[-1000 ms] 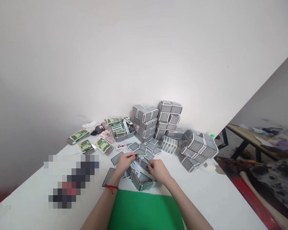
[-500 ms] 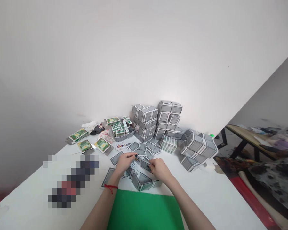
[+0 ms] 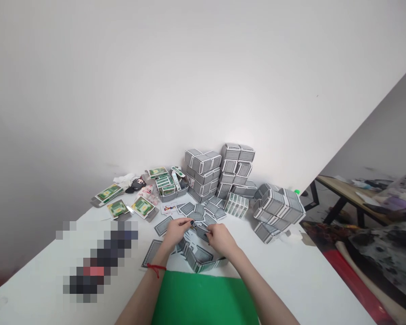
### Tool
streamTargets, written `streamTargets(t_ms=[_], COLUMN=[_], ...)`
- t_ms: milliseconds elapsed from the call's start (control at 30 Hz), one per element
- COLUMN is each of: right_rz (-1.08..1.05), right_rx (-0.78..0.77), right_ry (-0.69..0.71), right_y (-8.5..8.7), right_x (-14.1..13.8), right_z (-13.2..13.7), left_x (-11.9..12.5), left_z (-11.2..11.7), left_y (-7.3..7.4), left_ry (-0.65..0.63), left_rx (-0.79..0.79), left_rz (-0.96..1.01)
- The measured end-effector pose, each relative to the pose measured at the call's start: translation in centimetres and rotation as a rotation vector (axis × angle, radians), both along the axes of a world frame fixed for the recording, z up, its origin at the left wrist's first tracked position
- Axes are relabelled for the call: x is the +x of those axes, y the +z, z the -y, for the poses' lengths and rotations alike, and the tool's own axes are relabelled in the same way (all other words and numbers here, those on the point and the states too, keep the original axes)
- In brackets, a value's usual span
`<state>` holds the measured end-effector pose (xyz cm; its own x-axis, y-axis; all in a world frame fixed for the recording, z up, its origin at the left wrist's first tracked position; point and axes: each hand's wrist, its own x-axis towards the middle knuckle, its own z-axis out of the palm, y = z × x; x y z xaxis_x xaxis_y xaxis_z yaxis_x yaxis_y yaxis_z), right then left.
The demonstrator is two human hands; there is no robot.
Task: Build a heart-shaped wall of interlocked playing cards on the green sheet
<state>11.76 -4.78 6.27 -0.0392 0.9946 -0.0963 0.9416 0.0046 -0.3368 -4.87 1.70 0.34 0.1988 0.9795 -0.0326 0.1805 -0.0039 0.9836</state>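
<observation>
Between my hands is a grey-backed playing card [image 3: 201,232]. My left hand [image 3: 176,233], with a red string at the wrist, is closed in a pinch at the far left end of the card. The fingertips of my right hand [image 3: 222,237] are closed on its right end. Just below stands a low, open box shape built of folded playing cards [image 3: 199,265], its walls upright and loose cards inside. More loose playing cards [image 3: 187,208] lie face down beyond my fingers, and a joker card [image 3: 168,209] lies face up.
Block towers of folded cards [image 3: 203,176] stand against the wall, and a leaning cluster [image 3: 280,205] sits at the right. Green card boxes [image 3: 142,206] lie at the left by an open grey box [image 3: 172,195]. A green sheet [image 3: 205,298] is nearest me. A blurred-out item [image 3: 101,262] lies left.
The view has shifted slightly. Both hands stay almost in place over the box shape, still pinching, with only small finger movements at the card.
</observation>
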Motion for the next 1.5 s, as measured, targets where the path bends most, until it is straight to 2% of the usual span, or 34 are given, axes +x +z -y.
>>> streamTargets(t_ms=[200,367,567,700,833,933,1033,1100,1167,1200,1267,1333,1400,1500], right_rz=[0.06,0.008,-0.073,-0.08,-0.054,-0.112,-0.245,-0.332,-0.369,-0.353,-0.206,-0.132,-0.095,-0.068], right_rx=[-0.002,-0.008,0.007,-0.024,0.018,0.014,-0.063,-0.115,-0.132,-0.132,-0.032,0.031,0.044,0.032], right_ry=[-0.03,0.003,0.031,0.047,0.063,0.098,0.165,0.183,0.12,0.064,-0.034,-0.07,-0.045,0.073], right_y=[-0.3,-1.0,-1.0,-1.2,-1.4,-1.6,-1.8,-1.9,-1.7,-1.6,-1.3,-1.2,-1.2,-1.4], right_x=[-0.2,-0.5,-0.9,-1.1,-1.7,-2.0,-1.3,-0.2,1.2,2.0,3.1,3.7,3.5,2.0], right_z=[-0.2,-0.4,-0.7,-0.8,-0.6,-0.2,-0.2,-0.7,-1.7,-2.3,-3.6,-4.7,-5.4,-6.2], left_x=[0.1,0.3,0.4,0.5,0.5,0.4,0.1,0.0,-0.1,-0.1,-0.1,0.0,0.0,0.0], left_z=[0.0,0.1,0.0,0.2,0.5,0.5,0.3,0.1,0.0,-0.1,-0.1,0.0,0.1,0.3], left_y=[0.0,-0.1,-0.3,0.0,0.5,0.5,0.3,0.2,0.2,0.2,0.3,0.4,0.4,0.3], left_ry=[-0.026,-0.051,-0.078,-0.1,-0.13,-0.176,-0.196,-0.19,-0.199,-0.207,-0.218,-0.211,-0.206,-0.255], left_rx=[0.009,-0.012,-0.011,0.007,0.052,0.068,0.071,0.062,0.048,0.042,0.036,0.037,0.04,0.031], left_rz=[0.006,0.026,0.02,0.034,0.073,0.087,0.097,0.088,0.074,0.067,0.06,0.067,0.079,0.088])
